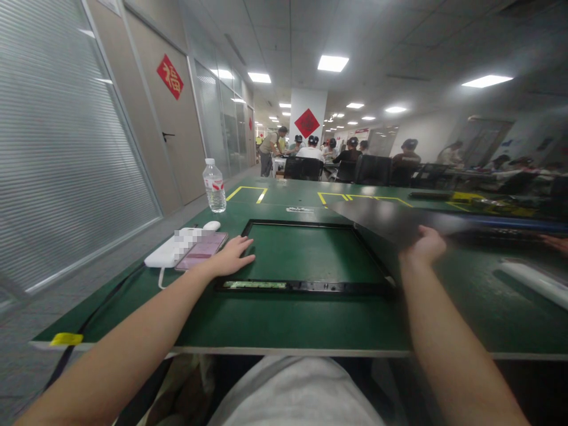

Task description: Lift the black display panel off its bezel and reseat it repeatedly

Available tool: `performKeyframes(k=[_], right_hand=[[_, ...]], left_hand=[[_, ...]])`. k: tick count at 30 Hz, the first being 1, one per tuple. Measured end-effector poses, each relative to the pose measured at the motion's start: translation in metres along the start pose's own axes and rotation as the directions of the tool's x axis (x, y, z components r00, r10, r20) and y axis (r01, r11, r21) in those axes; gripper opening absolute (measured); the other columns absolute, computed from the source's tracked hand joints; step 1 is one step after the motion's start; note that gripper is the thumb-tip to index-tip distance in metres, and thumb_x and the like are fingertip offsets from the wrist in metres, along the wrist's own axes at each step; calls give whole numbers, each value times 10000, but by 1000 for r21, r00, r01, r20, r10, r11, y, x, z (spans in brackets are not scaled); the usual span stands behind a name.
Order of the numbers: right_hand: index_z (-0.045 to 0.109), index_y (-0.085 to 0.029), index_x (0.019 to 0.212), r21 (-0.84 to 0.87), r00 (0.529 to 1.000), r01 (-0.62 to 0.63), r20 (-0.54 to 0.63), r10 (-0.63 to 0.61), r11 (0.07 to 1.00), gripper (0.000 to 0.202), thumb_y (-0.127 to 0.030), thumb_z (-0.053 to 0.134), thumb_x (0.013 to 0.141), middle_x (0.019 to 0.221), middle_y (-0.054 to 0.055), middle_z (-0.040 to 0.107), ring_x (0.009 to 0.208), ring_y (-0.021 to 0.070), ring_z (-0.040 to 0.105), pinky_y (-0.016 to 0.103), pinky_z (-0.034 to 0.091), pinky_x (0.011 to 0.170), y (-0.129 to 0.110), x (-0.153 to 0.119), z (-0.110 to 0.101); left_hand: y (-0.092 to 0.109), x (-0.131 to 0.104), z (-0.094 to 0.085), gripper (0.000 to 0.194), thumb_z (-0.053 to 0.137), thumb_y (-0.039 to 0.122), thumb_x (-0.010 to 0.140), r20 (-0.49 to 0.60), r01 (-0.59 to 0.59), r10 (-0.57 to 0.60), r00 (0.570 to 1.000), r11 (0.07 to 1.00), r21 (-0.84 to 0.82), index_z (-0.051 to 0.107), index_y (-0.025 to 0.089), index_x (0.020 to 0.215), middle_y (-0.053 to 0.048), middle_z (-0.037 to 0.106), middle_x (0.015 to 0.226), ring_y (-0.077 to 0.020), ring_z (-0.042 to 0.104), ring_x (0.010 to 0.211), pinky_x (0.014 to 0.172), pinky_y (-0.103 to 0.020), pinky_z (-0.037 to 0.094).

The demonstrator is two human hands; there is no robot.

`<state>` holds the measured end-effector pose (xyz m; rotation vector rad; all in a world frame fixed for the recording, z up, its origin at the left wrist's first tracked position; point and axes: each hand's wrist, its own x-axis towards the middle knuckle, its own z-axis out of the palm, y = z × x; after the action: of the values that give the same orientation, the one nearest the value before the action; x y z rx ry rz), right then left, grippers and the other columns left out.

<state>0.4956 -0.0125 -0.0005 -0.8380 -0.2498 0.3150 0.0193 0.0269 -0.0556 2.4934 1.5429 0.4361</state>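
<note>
A black rectangular frame (339,287) lies flat on the green table (284,328), with a pale green strip along its near left edge. My left hand (233,255) rests at the frame's left side, fingers apart and holding nothing. My right hand (426,245) is raised to the right of the frame, its fingers closed on a dark flat panel (386,219). The panel is tilted and blurred, and its left corner reaches over the frame's far right corner.
Left of the frame are a phone (202,251), a white device (164,251) with a cable, a white mouse (212,226) and a water bottle (215,186). A white bar (535,281) lies at right. Another person's hand (554,242) shows at the right edge.
</note>
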Motion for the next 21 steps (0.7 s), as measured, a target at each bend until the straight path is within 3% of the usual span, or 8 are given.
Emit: performKeyframes(k=[2,5,9,14,21], right_hand=[[504,-203,774,40,987,5,-164,2,999,150,-91,533,678,814,-10,589,776,148,636,273,565,620,-7,-8,2],[478,-200,788,37,965,-14,-261,23,999,208,-33,528,674,824,-14,585,740,127,621,225,515,520,-17,-17,3],[446,-209,793,4,953,-41,-300,40,999,221,-21,518,704,827,-21,568,701,105,597,186,482,463,-25,-20,1],[433,-219,810,-15,945,-88,-319,78,996,234,-26,509,703,845,-15,564,734,122,611,210,551,511,-27,-19,-2],[409,-237,793,-39,928,-179,-339,156,983,262,-26,501,667,943,4,588,824,142,648,233,587,549,-7,-1,-8]], left_hand=[[-3,1,5,744,469,553,855,15,-5,4,1000,999,52,497,93,1439,-207,412,1559,-369,295,1476,1175,-517,269],[-7,2,6,717,442,568,870,26,-11,9,1000,997,82,525,115,1419,-198,421,1556,-367,290,1479,1174,-518,272],[-7,3,5,709,435,600,869,44,-7,3,999,996,84,566,129,1382,-198,429,1552,-369,285,1480,1171,-516,272],[-5,2,3,690,452,590,864,36,-7,4,999,997,71,583,137,1368,-193,446,1542,-371,291,1477,1170,-523,268],[-4,2,2,725,415,570,883,70,-1,-7,998,994,111,538,98,1419,-213,395,1568,-362,259,1491,1183,-499,242]])
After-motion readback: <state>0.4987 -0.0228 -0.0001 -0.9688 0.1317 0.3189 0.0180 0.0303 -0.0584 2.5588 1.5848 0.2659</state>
